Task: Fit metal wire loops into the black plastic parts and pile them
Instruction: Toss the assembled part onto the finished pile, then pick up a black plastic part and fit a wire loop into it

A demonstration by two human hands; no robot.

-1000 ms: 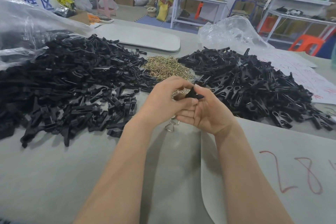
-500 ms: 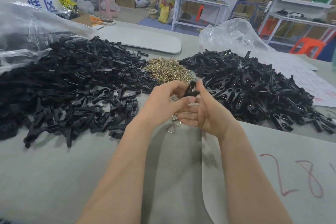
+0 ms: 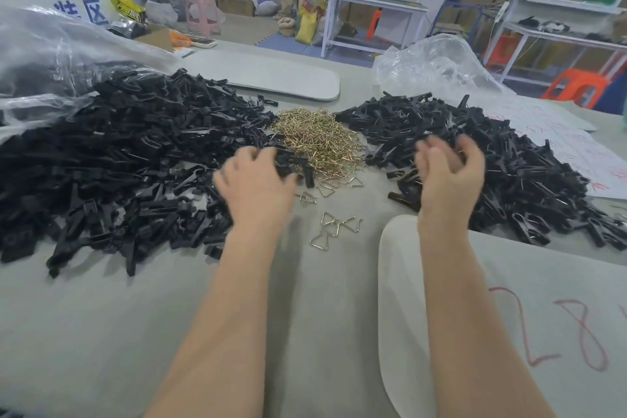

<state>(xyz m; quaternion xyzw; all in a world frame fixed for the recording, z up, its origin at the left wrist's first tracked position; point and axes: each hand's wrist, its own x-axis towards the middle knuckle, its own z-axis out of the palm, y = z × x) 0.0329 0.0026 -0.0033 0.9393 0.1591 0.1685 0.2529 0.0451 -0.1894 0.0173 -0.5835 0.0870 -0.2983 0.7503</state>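
Observation:
A big heap of loose black plastic parts (image 3: pixel 118 163) covers the left of the grey table. A mound of brass-coloured wire loops (image 3: pixel 319 142) lies in the middle, and a few stray loops (image 3: pixel 334 227) sit nearer to me. On the right is the pile of assembled black clips (image 3: pixel 509 153). My left hand (image 3: pixel 252 185) is blurred, its fingers spread and bent down over black parts at the left heap's inner edge. My right hand (image 3: pixel 449 173) hovers over the near edge of the right pile, its fingers loosely curled and holding nothing.
Clear plastic bags lie at the back left (image 3: pixel 51 54) and back right (image 3: pixel 434 64). A grey oval board (image 3: pixel 271 73) lies beyond the heaps. A pale sheet with red numbers (image 3: pixel 509 316) lies under my right forearm. Paper with red writing (image 3: pixel 576 146) is at the right.
My hands were together, working on one black part with a loop. Now they are apart: the left has gone to the left heap, the right to the right pile, and the part is out of my hands.

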